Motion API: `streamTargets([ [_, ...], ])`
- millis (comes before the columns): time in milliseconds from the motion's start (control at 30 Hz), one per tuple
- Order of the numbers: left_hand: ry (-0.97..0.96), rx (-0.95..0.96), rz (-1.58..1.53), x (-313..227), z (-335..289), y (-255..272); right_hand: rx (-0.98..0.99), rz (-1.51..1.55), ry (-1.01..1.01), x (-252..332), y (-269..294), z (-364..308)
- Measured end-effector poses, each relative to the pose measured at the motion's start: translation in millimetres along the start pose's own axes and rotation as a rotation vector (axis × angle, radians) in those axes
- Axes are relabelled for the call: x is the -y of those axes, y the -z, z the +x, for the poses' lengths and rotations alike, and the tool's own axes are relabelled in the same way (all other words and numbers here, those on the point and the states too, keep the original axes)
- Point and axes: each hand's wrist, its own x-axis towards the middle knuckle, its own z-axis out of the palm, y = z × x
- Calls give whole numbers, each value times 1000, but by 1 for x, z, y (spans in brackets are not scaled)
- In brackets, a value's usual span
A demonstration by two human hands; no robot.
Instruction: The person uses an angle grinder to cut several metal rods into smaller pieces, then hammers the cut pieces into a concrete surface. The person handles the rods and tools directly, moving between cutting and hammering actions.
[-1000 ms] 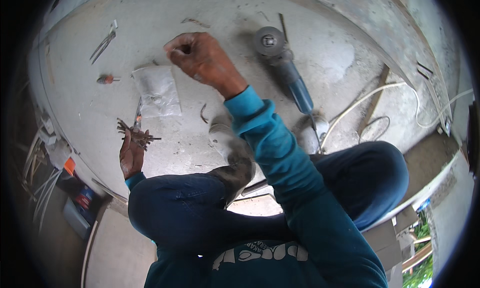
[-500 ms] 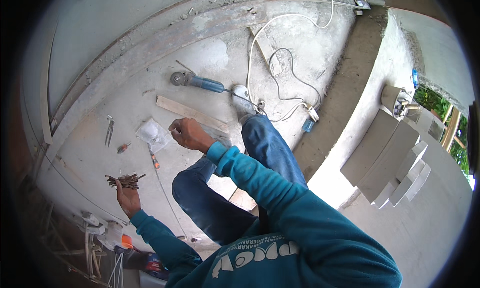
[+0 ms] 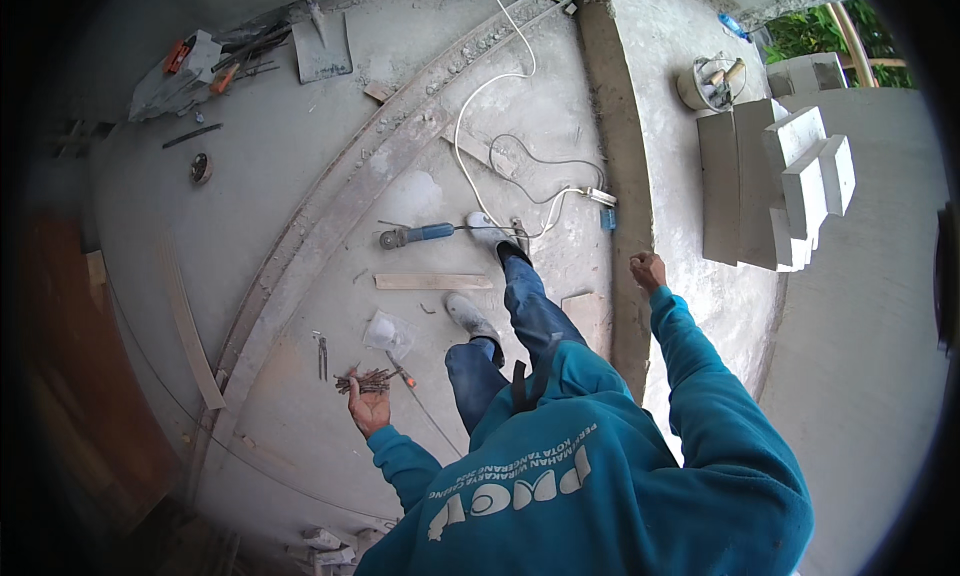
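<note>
My left hand (image 3: pixel 369 411) holds a bunch of short, thin brown rods (image 3: pixel 364 381), perhaps rusty metal, with the thumb upright beside them. Below that hand lie a pair of pliers (image 3: pixel 322 358), a clear plastic bag with white contents (image 3: pixel 385 332) and an orange-handled screwdriver (image 3: pixel 405 376). Out to the right, my right hand (image 3: pixel 648 270) is closed beside the edge of a raised concrete ledge (image 3: pixel 626 156). Whatever its fingers may hold is too small to make out.
A blue angle grinder (image 3: pixel 425 233) with its cord lies beyond my feet, near a flat wooden strip (image 3: pixel 435 281). White cable (image 3: pixel 463 126) loops across the floor. Pale blocks (image 3: pixel 735 186) and a bucket of tools (image 3: pixel 712 81) stand on the right. A shovel (image 3: pixel 322 51) lies far left.
My body has risen, and more floor shows. My right hand has swung from in front of my knees out to the ledge on the right. The left hand keeps the rods.
</note>
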Motion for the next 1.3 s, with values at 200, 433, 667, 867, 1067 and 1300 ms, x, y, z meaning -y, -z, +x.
streamTargets([
  [200, 18, 80, 190, -59, -44, -14, -76, 86, -230, -136, -38, -172],
  [433, -123, -45, 223, -112, -67, -14, 445, 298, -227, -61, -113, -313],
  [667, -36, -104, 236, -113, -54, -32, 284, 570, -216, -32, -118, -275],
  [867, 13, -13, 322, -72, -56, -85, 45, 692, -187, -53, -111, -242],
  [1067, 48, 54, 380, -34, -51, -131, 127, 874, -383, -61, -97, -258],
  [1300, 54, 98, 437, 11, -38, -184, 192, 637, -394, -95, -98, -264],
])
